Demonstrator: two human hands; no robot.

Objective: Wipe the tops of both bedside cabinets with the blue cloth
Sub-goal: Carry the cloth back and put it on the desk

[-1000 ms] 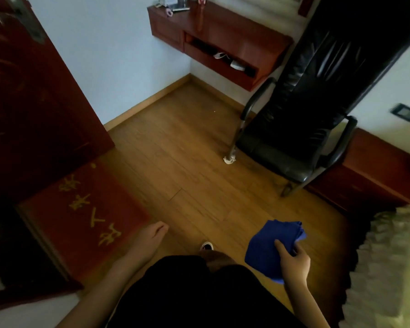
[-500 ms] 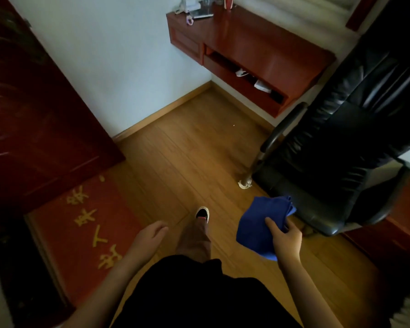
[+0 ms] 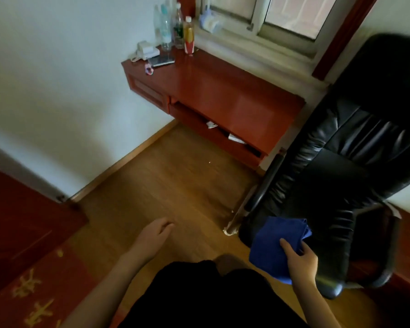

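Cloth [image 3: 276,247] here is a deep, solid blue, soft-looking and bunched into loose folds, with one corner hanging down. It's gripped by the right hand [image 3: 300,259], thumb laid across the front and fingers tucked behind, held in the air just in front of the black leather chair [image 3: 341,162]. The left hand [image 3: 152,235] is kept loose and empty, fingers relaxed, above the wooden floor [image 3: 171,185]. Bottles [image 3: 178,29] are lined up at the back corner of the red bench [image 3: 223,91] under the window.
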